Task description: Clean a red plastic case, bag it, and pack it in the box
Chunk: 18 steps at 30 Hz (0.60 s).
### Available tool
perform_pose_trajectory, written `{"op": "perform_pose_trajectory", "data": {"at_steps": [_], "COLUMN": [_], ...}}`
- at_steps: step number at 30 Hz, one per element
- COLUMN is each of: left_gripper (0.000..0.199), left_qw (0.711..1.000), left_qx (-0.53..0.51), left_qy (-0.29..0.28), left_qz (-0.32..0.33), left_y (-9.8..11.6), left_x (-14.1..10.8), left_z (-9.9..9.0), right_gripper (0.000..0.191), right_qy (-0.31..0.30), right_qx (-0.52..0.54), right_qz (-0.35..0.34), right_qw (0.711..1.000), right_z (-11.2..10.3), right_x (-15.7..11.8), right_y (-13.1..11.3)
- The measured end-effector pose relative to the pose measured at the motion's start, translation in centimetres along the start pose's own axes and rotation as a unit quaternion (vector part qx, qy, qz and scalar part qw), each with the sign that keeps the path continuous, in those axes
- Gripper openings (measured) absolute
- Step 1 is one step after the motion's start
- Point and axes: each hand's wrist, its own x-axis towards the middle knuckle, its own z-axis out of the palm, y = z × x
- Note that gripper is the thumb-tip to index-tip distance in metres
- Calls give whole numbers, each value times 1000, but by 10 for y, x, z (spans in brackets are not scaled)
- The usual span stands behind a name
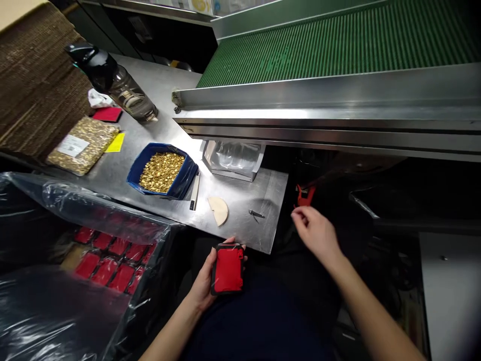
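My left hand [206, 281] is closed around a flat rectangular plastic part [228, 271], red with a black rim, held above my lap. Over the dark space right of the table, my right hand [315, 233] has its fingers curled in a pinch; whatever they hold, if anything, is too small to make out. Just beyond those fingertips is a red object [306, 195], and whether they touch is unclear. On the table corner near both hands lie small nail clippers [256, 214] and a cream-coloured half disc [219, 210].
A blue bin [134, 173] holds small brass pieces, beside a cutter knife [195, 191] and a clear-lined tray [233, 158]. A green conveyor [319, 47] spans the back. Left are a bottle [131, 95], a bag of brass pieces [88, 138], and a plastic-lined box [150, 240] with red parts.
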Motion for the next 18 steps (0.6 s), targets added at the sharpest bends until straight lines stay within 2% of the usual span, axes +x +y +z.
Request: {"op": "perform_pose_trajectory", "data": {"at_steps": [3,5,7,10,13,16,18], "left_gripper": [56,49,46,48,46,42,36], "left_qw": [999,995,990,973,928,859,808], "left_qx": [30,65,100,186,317,437,506], "left_qy": [18,30,36,31,40,76,79], "left_qz": [37,69,94,130,194,257,290], "left_y": [-2,-4,-5,-2,5,18,28], "left_x": [4,9,18,37,59,72,75], "left_z": [6,11,17,28,39,48,51], "right_gripper": [34,38,31,26,33,30,29], "right_qy": [11,10,17,47,80,91,75], "right_qx": [115,152,152,152,166,250,314], "right_qz": [-70,-86,-82,-64,-38,-7,0], "right_qw": [991,985,985,985,982,964,946], "right_z": [12,23,31,34,32,36,45], "right_x": [-3,4,17,31,29,9,-9], "right_y": [-48,-72,-83,-80,-64,-48,-43]}}
